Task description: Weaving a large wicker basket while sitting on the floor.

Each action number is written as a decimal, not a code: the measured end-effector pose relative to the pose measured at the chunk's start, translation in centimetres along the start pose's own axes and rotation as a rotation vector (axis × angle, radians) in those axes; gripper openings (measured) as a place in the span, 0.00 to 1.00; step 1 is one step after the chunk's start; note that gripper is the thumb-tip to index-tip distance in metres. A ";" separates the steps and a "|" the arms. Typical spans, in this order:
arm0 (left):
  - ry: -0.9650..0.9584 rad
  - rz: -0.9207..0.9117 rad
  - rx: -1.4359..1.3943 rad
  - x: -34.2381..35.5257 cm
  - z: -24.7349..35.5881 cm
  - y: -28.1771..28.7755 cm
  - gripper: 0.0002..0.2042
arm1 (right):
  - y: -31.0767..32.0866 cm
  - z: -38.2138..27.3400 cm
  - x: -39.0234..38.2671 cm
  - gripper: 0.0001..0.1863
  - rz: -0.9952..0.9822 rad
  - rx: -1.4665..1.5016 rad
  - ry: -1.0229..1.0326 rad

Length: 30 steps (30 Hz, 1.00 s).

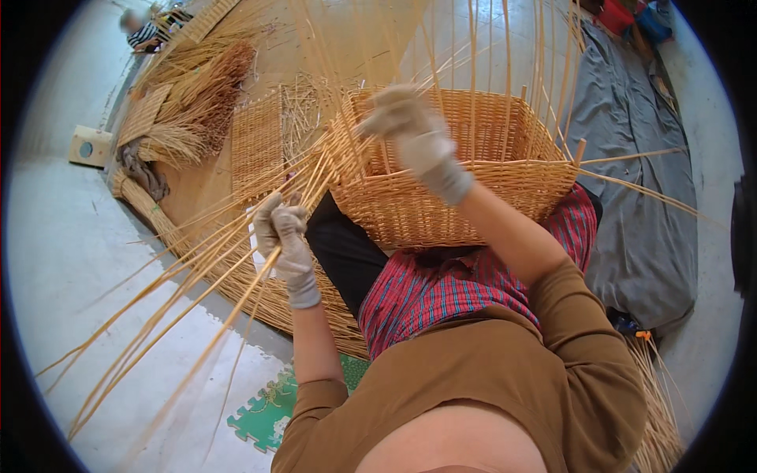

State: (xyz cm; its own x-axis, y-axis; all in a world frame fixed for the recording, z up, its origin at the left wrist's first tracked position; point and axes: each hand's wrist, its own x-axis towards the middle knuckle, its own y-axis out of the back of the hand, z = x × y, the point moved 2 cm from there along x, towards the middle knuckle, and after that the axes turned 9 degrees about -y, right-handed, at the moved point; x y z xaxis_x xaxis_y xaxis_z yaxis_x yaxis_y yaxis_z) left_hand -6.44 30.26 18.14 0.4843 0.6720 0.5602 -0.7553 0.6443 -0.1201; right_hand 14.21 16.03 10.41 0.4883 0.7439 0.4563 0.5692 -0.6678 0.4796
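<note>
Where a fine-striped red cloth (pixel 441 296) covers the lap, the task piece, a rectangular wicker basket (pixel 449 206), rests across the thighs, its open top tilted away from the wearer. Its walls are a tight, glossy, honey-coloured weave.

To its left, the left hand (pixel 285 232), in a pale knitted glove, has its fingers curled and closed around several long, smooth rods (pixel 169 272), which fan out toward the lower left. The right hand (pixel 410 130), similarly gloved, is over the basket's left rear part; motion blur prevents telling whether its fingers pinch a rod or are pressed together.

Thin upright stakes (pixel 473 75) rise from the basket walls. At lower left lies a green foam mat (pixel 264 410) with jigsaw edges. On the right, a creased grey sheet (pixel 631 189) covers a long form.

Beyond, a flat woven panel (pixel 256 146) lies beside loose reddish-brown stems (pixel 225 94). At far upper left, a person in a striped top (pixel 143 34) is visible.
</note>
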 end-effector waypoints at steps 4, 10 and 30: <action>0.157 0.097 0.166 -7.2 -4.2 -1.1 0.15 | 5.0 2.9 -6.5 0.06 0.663 0.847 -0.764; 0.390 -0.572 0.613 -3.1 -7.2 -8.1 0.26 | 4.3 1.2 -7.8 0.07 0.683 1.034 -0.750; 0.531 -0.808 0.401 -1.7 -16.0 -7.8 0.12 | 4.6 0.6 -4.3 0.26 0.748 0.783 -0.291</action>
State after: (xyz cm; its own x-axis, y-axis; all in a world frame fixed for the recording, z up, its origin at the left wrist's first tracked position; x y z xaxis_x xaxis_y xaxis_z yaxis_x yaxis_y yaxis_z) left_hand 5.68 29.94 4.95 0.9686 0.2315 -0.0905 -0.1646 0.8701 0.4646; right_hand 15.09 9.76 10.24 0.9595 0.2081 0.1899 0.2765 -0.8253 -0.4924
